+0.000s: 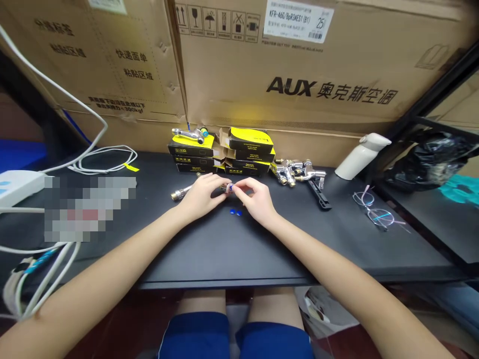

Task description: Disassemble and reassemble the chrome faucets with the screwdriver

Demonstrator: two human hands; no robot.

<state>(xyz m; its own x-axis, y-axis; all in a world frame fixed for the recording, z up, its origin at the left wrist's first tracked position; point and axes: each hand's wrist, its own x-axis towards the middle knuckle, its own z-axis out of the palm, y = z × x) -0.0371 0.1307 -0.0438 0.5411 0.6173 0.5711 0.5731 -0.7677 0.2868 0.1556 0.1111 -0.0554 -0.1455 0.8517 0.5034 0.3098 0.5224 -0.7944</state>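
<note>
A chrome faucet lies on the black table, its middle covered by my left hand. The fingers of that hand are wrapped over the faucet and steady its right end. At that end, my right hand pinches a small blue cap between thumb and forefinger, against the round chrome opening. Whether the cap is seated cannot be made out. Just below the fingertips, two more blue caps lie on the tabletop.
Behind my hands stand stacked yellow-black boxes with another chrome faucet on top. Several faucets and a black tool lie right, near a white bottle and glasses. Cables and a power strip are left.
</note>
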